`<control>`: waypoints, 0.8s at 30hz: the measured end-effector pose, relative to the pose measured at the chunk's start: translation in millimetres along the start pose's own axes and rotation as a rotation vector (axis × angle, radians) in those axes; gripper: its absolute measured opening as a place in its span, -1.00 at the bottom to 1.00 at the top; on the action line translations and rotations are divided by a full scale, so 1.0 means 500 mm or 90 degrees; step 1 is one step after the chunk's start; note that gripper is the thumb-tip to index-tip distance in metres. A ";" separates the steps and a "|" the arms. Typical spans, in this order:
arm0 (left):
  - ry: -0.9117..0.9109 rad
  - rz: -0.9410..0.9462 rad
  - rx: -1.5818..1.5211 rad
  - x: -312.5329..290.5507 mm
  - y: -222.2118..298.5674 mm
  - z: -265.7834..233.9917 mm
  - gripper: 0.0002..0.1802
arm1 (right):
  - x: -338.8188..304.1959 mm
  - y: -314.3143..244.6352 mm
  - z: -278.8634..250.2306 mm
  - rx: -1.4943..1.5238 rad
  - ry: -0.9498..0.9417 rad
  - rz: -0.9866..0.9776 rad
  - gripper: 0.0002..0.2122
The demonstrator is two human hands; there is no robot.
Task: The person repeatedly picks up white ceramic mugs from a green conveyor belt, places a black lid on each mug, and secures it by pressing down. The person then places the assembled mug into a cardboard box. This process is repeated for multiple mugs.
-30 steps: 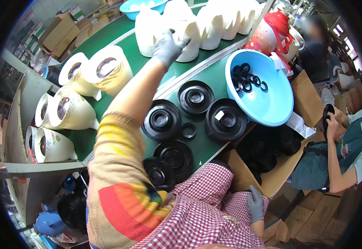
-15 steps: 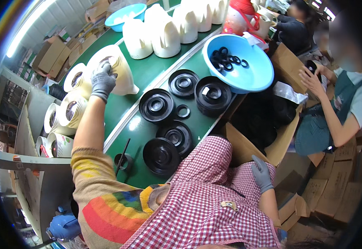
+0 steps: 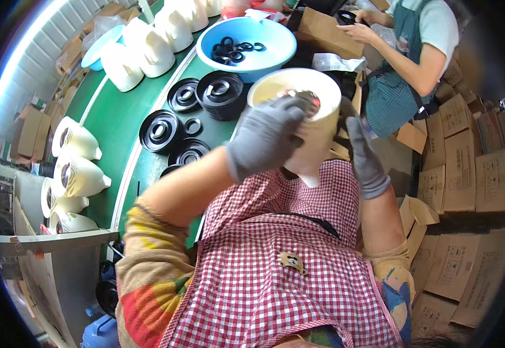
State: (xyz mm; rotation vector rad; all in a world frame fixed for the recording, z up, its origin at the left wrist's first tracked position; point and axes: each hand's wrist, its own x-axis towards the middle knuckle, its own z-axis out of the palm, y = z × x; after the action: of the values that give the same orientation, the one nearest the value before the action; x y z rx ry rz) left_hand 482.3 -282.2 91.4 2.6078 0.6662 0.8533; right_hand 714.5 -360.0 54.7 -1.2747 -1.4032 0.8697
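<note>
A cream jug body (image 3: pixel 313 139) with a wide round mouth, a pointed spout and something shiny inside is held above my lap. My left hand (image 3: pixel 267 139), in a grey glove, grips it at the rim, fingers reaching into the mouth. On its other side is my right hand (image 3: pixel 368 159), also gloved, with fingers stretched out along the jug; whether it touches the wall I cannot tell. Left of the jug, on the green table, lie round black lids or bases: a stack (image 3: pixel 222 93), single ones (image 3: pixel 159 131) and a small black ring (image 3: pixel 193 126).
A light blue basin (image 3: pixel 278 49) of black rings stands beyond the black parts. More cream jug bodies stand in a row (image 3: pixel 154 49) and lie on their sides at the left (image 3: pixel 78 177). An open carton (image 3: pixel 327 32) and a co-worker (image 3: pixel 409 64) holding a black part are at the right.
My left hand has brought the jug body from the table's left side to above my lap. My right hand has risen from my thigh to beside it. The view has turned right.
</note>
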 end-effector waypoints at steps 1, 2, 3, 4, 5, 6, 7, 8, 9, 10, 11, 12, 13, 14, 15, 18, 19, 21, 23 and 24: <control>0.013 0.010 0.036 0.009 0.027 0.050 -0.58 | -0.012 -0.003 -0.001 -0.054 0.016 0.010 -0.32; 0.029 0.004 0.024 0.013 0.049 0.099 -0.58 | -0.008 0.032 -0.008 -0.038 0.028 0.025 -0.32; 0.058 0.014 0.053 0.013 0.065 0.138 -0.58 | -0.017 0.049 -0.008 0.005 0.096 0.043 -0.40; 0.087 0.025 0.079 0.015 0.082 0.165 -0.58 | -0.021 0.060 -0.024 0.055 0.074 0.081 -0.44; 0.040 -0.004 0.075 0.015 0.100 0.177 -0.58 | -0.018 0.070 -0.046 0.106 0.048 0.116 -0.47; -0.011 -0.032 0.067 0.014 0.116 0.193 -0.58 | -0.019 0.090 -0.061 0.157 0.026 0.155 -0.51; 0.003 -0.029 0.114 0.010 0.131 0.206 -0.58 | -0.019 0.114 -0.045 0.159 0.104 0.142 -0.62; -0.068 -0.057 0.116 0.010 0.142 0.206 -0.59 | -0.017 0.124 -0.040 0.174 0.051 0.173 -0.63; -0.137 -0.083 0.118 0.015 0.155 0.195 -0.59 | -0.009 0.115 -0.030 0.188 -0.002 0.203 -0.64; -0.206 -0.110 0.120 0.017 0.163 0.190 -0.58 | -0.002 0.111 -0.029 0.201 -0.056 0.232 -0.65; -0.220 -0.116 0.120 0.011 0.165 0.191 -0.57 | 0.004 0.146 -0.037 0.089 -0.111 0.135 -0.66; -0.233 -0.119 0.119 0.005 0.171 0.190 -0.55 | 0.001 0.179 -0.042 -0.024 -0.164 0.040 -0.66; -0.249 -0.119 0.086 -0.004 0.165 0.179 -0.53 | 0.001 0.150 -0.028 0.027 -0.198 0.101 -0.67; -0.264 -0.117 0.052 -0.015 0.157 0.162 -0.52 | 0.004 0.152 -0.019 0.049 -0.219 0.046 -0.63; -0.160 0.025 0.019 -0.028 0.154 0.135 -0.49 | 0.007 0.161 -0.028 0.180 -0.239 0.124 -0.59; -0.164 0.111 -0.126 -0.054 0.092 0.036 -0.28 | 0.029 0.121 -0.039 0.452 -0.341 0.214 -0.42; -0.156 0.140 -0.107 -0.058 0.071 0.013 -0.31 | 0.048 0.139 -0.050 0.483 -0.398 0.236 -0.41; -0.159 0.172 0.010 -0.081 0.040 -0.001 -0.33 | 0.064 0.160 -0.051 0.523 -0.458 0.256 -0.40; -0.145 0.269 0.094 -0.097 0.026 0.022 -0.44 | 0.062 0.167 -0.040 0.535 -0.454 0.263 -0.41; -0.131 0.313 0.073 -0.097 0.021 0.044 -0.54 | 0.064 0.167 -0.033 0.537 -0.457 0.267 -0.41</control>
State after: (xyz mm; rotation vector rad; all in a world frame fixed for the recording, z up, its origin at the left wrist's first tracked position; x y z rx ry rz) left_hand 464.7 -319.6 56.2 2.9622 0.0114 0.6691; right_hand 753.3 -315.1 -14.4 -0.5948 -1.0442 2.0835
